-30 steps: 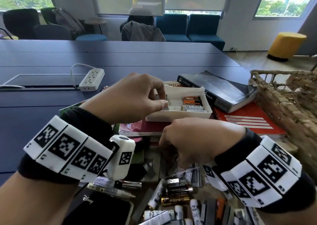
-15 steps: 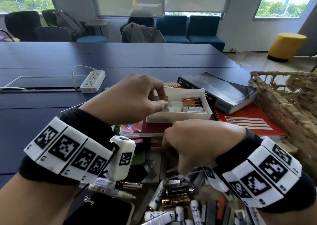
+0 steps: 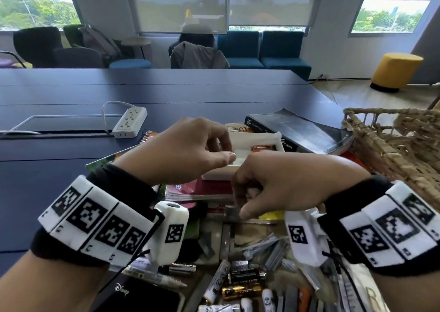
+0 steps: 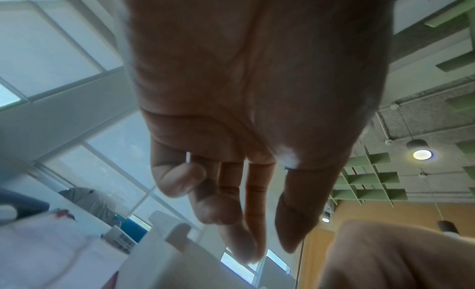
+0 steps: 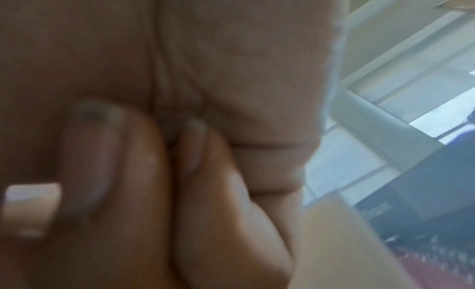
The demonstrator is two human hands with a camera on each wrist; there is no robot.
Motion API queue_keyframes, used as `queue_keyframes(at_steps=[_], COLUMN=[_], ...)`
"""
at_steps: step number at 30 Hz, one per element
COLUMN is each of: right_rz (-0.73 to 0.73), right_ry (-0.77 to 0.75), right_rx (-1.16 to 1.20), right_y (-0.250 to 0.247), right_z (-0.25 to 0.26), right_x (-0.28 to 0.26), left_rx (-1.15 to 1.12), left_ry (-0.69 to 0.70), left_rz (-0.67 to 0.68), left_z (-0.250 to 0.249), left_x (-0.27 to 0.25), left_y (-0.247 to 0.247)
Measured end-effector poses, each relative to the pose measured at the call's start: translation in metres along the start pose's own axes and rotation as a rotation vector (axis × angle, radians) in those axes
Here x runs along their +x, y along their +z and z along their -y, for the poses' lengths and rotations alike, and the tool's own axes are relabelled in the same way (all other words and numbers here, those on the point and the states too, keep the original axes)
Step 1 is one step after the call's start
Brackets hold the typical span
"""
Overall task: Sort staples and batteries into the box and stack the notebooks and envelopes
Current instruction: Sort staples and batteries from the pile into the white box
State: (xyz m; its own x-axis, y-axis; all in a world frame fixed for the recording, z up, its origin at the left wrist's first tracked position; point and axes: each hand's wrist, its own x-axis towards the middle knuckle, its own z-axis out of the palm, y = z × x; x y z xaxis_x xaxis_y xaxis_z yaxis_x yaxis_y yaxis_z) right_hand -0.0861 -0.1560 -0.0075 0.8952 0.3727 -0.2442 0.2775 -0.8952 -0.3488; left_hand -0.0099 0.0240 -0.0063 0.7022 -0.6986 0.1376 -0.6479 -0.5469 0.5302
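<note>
Over box: left hand (image 3: 185,149) above the white cardboard box (image 3: 240,142), fingers (image 4: 231,202) loosely curled, holding nothing visible.
Right hand (image 3: 285,180): fingers (image 3: 246,213) curled near the box's front; contents unclear.

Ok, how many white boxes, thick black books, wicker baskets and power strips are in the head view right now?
White box: 1
Black book: 1
Wicker basket: 1
Power strip: 1
Total: 4
</note>
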Motion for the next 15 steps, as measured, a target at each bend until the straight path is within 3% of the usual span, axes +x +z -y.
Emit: queue_keyframes(at_steps=[9, 15], right_rz=[-0.087, -0.133], right_ry=[0.02, -0.012], right_rx=[0.184, 0.121], right_y=[-0.014, -0.012], right_z=[-0.026, -0.023], right_x=[-0.012, -0.008], left_rx=[-0.062, -0.067], left_ry=[0.065, 0.129], left_rz=[0.269, 0.26], left_z=[-0.007, -0.003], left_x=[-0.004, -0.002], left_y=[0.0, 0.003])
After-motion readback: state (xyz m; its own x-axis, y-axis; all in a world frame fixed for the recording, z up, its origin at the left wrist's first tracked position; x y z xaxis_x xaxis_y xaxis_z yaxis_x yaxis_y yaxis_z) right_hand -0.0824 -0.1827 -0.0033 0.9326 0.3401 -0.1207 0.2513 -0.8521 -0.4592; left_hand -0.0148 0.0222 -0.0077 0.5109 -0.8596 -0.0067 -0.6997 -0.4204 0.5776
